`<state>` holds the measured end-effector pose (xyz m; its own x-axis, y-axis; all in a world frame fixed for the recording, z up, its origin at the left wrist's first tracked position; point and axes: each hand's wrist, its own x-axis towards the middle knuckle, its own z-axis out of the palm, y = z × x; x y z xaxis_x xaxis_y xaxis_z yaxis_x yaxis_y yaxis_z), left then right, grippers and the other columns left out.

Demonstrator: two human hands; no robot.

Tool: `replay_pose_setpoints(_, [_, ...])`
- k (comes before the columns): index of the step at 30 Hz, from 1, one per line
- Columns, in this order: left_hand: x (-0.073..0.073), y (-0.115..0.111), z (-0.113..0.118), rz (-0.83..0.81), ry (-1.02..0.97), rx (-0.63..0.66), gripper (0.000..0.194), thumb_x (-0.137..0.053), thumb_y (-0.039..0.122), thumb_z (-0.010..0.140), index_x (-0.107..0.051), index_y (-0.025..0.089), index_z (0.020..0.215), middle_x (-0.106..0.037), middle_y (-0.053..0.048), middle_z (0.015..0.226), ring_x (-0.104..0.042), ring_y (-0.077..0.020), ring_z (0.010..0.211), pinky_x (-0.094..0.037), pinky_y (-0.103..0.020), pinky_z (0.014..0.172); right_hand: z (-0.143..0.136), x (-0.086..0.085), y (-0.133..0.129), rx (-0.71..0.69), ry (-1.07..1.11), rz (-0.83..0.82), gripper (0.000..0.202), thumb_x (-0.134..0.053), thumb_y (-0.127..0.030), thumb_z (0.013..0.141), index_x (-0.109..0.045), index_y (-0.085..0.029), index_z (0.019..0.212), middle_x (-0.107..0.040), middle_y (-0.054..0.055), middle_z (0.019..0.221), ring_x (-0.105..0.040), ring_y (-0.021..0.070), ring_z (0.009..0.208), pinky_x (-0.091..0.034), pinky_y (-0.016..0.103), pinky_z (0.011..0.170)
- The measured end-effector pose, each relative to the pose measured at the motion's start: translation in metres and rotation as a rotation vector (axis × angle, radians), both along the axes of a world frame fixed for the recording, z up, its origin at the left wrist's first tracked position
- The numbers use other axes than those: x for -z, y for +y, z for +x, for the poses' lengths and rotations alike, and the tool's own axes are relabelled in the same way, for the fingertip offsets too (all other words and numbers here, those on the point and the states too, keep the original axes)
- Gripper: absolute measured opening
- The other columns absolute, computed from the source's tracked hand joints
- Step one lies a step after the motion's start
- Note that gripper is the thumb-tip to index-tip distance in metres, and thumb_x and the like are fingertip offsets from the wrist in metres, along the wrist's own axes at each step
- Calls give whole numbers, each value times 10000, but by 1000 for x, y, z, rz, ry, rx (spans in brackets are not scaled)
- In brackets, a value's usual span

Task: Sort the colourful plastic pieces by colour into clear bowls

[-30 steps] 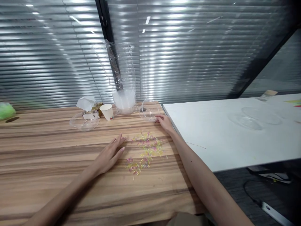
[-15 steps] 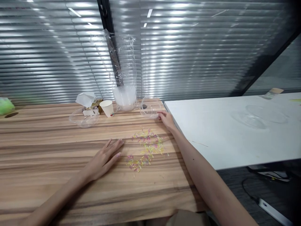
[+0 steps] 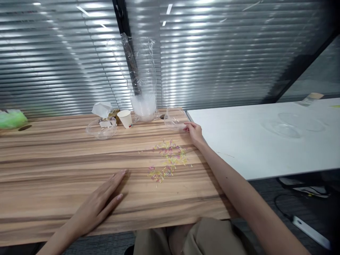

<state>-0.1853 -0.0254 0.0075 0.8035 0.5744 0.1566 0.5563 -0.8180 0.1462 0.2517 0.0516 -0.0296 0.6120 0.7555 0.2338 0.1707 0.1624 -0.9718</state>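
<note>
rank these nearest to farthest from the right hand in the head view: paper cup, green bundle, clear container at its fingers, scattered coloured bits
From the right hand:
1. Clear container, at its fingertips
2. Scattered coloured bits, nearer the wearer and slightly left
3. Paper cup, left, toward the back
4. Green bundle, far left

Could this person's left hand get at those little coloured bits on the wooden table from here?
Probably, yes. The left hand is open, the coloured bits lie ahead and to its right, and I see nothing standing between.
</note>
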Motion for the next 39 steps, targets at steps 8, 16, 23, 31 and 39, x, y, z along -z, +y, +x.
replay_pose_setpoints(8, [-5, 5, 53, 106, -2, 262, 600, -360, 336, 1006, -58, 253, 1518, -334, -53, 1504, -320, -214, 1381, -264, -451, 1145, 12, -24, -31, -90, -126, -117, 324, -530, -293, 739, -700, -98, 935, -601, 14, 628, -555, 130, 598, -441, 223, 566])
replay_pose_setpoints(16, [2, -1, 71, 110, -13, 224, 634, -324, 361, 1011, 33, 228, 1518, -378, -57, 1479, -384, -220, 1348, -400, -372, 1071, -24, -61, -93, -173, -646, -43, 293, -486, -249, 872, -683, -121, 1048, -641, 31, 688, -595, 156, 639, -488, 271, 634])
replay_pose_setpoints(23, [6, 5, 77, 142, -24, 214, 635, -308, 369, 1015, 45, 203, 1517, -355, -98, 1490, -345, -238, 1368, -352, -423, 1111, -114, -48, -144, -708, -1384, 415, 266, -449, -148, 950, -636, -118, 1138, -650, 83, 1175, -558, 172, 1161, -439, 334, 1016])
replay_pose_setpoints(31, [0, 11, 83, 172, -83, 279, 732, -354, 389, 986, 66, 88, 1505, -294, -164, 1508, -246, -271, 1408, -277, -466, 1146, -111, -30, -147, -831, -1503, 358, 320, -429, -209, 974, -593, -91, 1222, -531, 77, 1345, -418, 157, 1319, -309, 339, 1153])
replay_pose_setpoints(39, [5, 7, 78, 146, -99, 221, 627, -318, 349, 1012, -6, 149, 1518, -367, -128, 1479, -348, -245, 1366, -360, -433, 1110, -110, -31, -147, -924, -1454, 290, 328, -407, -212, 980, -589, -80, 1219, -511, 98, 1363, -399, 166, 1333, -305, 370, 1161])
